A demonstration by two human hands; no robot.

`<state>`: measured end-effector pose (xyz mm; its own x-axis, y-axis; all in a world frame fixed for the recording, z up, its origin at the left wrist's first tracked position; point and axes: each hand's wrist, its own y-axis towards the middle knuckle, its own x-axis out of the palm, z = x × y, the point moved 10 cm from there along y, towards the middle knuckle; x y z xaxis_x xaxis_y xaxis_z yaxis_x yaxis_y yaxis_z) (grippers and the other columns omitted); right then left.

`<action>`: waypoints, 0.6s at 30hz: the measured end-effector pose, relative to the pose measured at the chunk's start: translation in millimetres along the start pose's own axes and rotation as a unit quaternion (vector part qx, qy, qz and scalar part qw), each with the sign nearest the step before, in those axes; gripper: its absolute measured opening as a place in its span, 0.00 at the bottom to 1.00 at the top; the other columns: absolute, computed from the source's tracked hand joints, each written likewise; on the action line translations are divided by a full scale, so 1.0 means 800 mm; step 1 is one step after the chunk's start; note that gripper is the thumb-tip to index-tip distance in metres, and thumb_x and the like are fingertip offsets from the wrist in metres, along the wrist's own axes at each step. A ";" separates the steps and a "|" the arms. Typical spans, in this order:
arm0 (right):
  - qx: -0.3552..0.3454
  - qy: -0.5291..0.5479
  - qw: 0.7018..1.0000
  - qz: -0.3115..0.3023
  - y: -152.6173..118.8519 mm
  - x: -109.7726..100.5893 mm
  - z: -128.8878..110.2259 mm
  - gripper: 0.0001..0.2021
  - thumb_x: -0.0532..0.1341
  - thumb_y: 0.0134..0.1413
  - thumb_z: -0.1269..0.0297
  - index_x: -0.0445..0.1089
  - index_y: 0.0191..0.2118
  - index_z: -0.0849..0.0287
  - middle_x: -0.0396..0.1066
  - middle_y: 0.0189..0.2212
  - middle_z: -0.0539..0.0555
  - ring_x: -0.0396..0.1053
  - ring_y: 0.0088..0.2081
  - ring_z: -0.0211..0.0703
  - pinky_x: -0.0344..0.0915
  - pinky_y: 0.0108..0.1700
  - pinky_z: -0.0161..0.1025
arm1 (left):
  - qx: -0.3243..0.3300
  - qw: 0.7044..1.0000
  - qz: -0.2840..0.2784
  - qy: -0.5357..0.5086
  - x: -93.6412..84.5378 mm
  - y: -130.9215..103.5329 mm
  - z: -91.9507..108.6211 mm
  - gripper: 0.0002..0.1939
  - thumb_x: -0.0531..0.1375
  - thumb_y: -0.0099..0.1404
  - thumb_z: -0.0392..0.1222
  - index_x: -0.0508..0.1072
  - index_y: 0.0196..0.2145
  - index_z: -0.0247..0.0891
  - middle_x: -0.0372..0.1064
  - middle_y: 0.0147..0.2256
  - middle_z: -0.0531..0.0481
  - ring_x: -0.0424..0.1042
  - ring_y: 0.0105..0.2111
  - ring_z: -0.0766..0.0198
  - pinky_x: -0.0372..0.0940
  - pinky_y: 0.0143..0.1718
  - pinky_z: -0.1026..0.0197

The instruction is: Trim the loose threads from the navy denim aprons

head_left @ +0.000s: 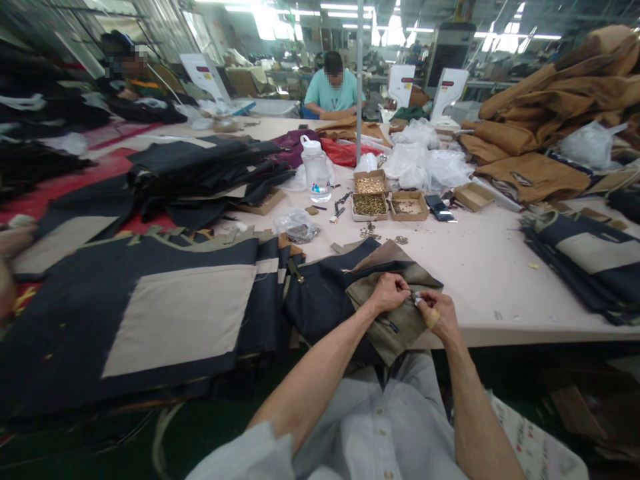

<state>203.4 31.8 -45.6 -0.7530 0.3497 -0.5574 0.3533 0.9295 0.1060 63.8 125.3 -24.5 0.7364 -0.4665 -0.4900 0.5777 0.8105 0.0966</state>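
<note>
A dark navy fabric piece (320, 293) with an olive panel (400, 337) lies at the table's front edge, partly over my lap. My left hand (391, 293) is closed in a pinch above the olive panel. Close by on its right, my right hand (439, 315) pinches too, fingertips almost meeting the left ones. Tan tape wraps its thumb, and something whitish covers a fingertip. What sits between the fingertips is too small to make out. A short dark zipped slit (393, 327) shows on the panel below the hands.
Stacked navy pieces with a beige patch (180, 320) fill the left. Small boxes of metal parts (370, 205), a water bottle (316, 170) and a phone (440, 208) stand ahead. More navy pieces (590, 267) lie right. A person (334, 93) sits opposite; another person's hand (15, 240) shows at left.
</note>
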 end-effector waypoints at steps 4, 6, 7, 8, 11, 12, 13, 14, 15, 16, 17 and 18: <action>0.006 -0.001 1.000 -0.007 -0.001 -0.003 -0.005 0.16 0.61 0.50 0.56 0.79 0.39 0.62 0.79 0.32 0.57 0.73 0.28 0.46 0.68 0.33 0.39 | -0.011 1.000 0.005 -0.001 0.001 0.000 -0.005 0.07 0.63 0.56 0.39 0.78 0.30 0.33 0.75 0.28 0.48 0.70 0.26 0.66 0.62 0.29 0.65; 0.007 -0.011 1.000 -0.019 -0.001 -0.003 -0.010 0.16 0.61 0.50 0.56 0.79 0.38 0.62 0.78 0.29 0.57 0.72 0.27 0.45 0.67 0.32 0.39 | -0.015 1.000 0.006 0.007 0.002 -0.001 -0.006 0.07 0.63 0.56 0.40 0.78 0.31 0.33 0.75 0.28 0.48 0.70 0.27 0.66 0.62 0.29 0.65; 0.007 -0.017 0.999 -0.028 0.000 -0.003 -0.012 0.16 0.61 0.50 0.57 0.79 0.37 0.62 0.77 0.27 0.56 0.71 0.26 0.45 0.66 0.31 0.38 | -0.014 1.000 0.009 0.013 0.002 -0.002 -0.005 0.07 0.63 0.56 0.40 0.78 0.31 0.34 0.75 0.28 0.48 0.70 0.27 0.66 0.62 0.29 0.65; 0.007 -0.023 0.999 -0.037 0.000 -0.002 -0.015 0.15 0.61 0.50 0.57 0.79 0.36 0.62 0.77 0.26 0.56 0.71 0.25 0.45 0.65 0.30 0.38 | -0.012 1.000 0.013 0.020 0.001 -0.003 -0.004 0.07 0.63 0.56 0.40 0.77 0.31 0.34 0.75 0.29 0.48 0.70 0.28 0.65 0.62 0.30 0.65; 0.012 -0.043 0.998 -0.051 0.004 0.000 -0.018 0.14 0.60 0.49 0.58 0.78 0.33 0.62 0.76 0.24 0.55 0.71 0.25 0.45 0.63 0.29 0.37 | 0.001 0.999 0.028 0.032 -0.001 -0.006 0.000 0.06 0.62 0.57 0.40 0.77 0.31 0.35 0.75 0.29 0.48 0.70 0.29 0.64 0.63 0.31 0.64; 0.017 -0.049 0.997 -0.050 0.005 0.001 -0.017 0.13 0.60 0.49 0.58 0.78 0.32 0.61 0.76 0.24 0.55 0.71 0.26 0.45 0.63 0.30 0.37 | 0.005 0.999 0.031 0.032 -0.001 -0.006 0.001 0.06 0.62 0.57 0.40 0.76 0.31 0.35 0.75 0.29 0.48 0.71 0.29 0.64 0.63 0.31 0.64; 0.025 -0.052 0.997 -0.047 0.006 0.001 -0.016 0.13 0.60 0.48 0.58 0.78 0.32 0.61 0.76 0.24 0.55 0.71 0.26 0.45 0.63 0.30 0.37 | 0.008 0.999 0.032 0.030 -0.002 -0.007 0.002 0.06 0.62 0.57 0.39 0.76 0.31 0.35 0.75 0.29 0.48 0.71 0.29 0.65 0.63 0.31 0.64; 0.035 -0.052 0.997 -0.043 0.007 0.003 -0.014 0.13 0.60 0.48 0.58 0.78 0.31 0.61 0.76 0.24 0.55 0.71 0.26 0.45 0.62 0.29 0.37 | 0.011 0.999 0.034 0.028 -0.002 -0.007 0.002 0.05 0.62 0.57 0.39 0.76 0.31 0.35 0.75 0.29 0.48 0.71 0.29 0.65 0.63 0.32 0.64; 0.046 -0.051 0.997 -0.038 0.007 0.004 -0.012 0.14 0.60 0.48 0.58 0.78 0.31 0.61 0.75 0.24 0.55 0.71 0.26 0.46 0.61 0.29 0.37 | 0.013 0.999 0.036 0.025 -0.003 -0.007 0.003 0.05 0.62 0.57 0.39 0.76 0.30 0.35 0.75 0.29 0.48 0.71 0.29 0.65 0.62 0.32 0.64; 0.059 -0.049 0.997 -0.033 0.006 0.006 -0.009 0.14 0.60 0.47 0.57 0.79 0.31 0.61 0.75 0.23 0.56 0.71 0.26 0.46 0.61 0.28 0.37 | 0.013 0.999 0.037 0.023 -0.003 -0.007 0.003 0.05 0.62 0.57 0.38 0.76 0.30 0.34 0.75 0.29 0.48 0.71 0.29 0.65 0.62 0.32 0.64; 0.073 -0.046 0.996 -0.027 0.005 0.008 -0.007 0.14 0.60 0.47 0.57 0.79 0.31 0.62 0.75 0.23 0.56 0.71 0.26 0.47 0.60 0.27 0.37 | 0.013 0.999 0.038 0.021 -0.004 -0.007 0.003 0.04 0.62 0.56 0.38 0.75 0.30 0.34 0.75 0.29 0.48 0.71 0.28 0.65 0.62 0.32 0.64; 0.086 -0.043 0.995 -0.020 0.004 0.010 -0.005 0.15 0.60 0.47 0.56 0.79 0.30 0.62 0.75 0.22 0.56 0.71 0.26 0.47 0.59 0.27 0.37 | 0.013 0.999 0.039 0.020 -0.005 -0.007 0.003 0.04 0.62 0.56 0.37 0.75 0.29 0.34 0.75 0.28 0.48 0.71 0.28 0.65 0.62 0.31 0.65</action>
<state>196.7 37.8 -46.3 -0.7206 0.2942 -0.6279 0.4186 0.9064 -0.0557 58.7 121.5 -21.1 0.7657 -0.3867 -0.5139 0.5279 0.8344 0.1586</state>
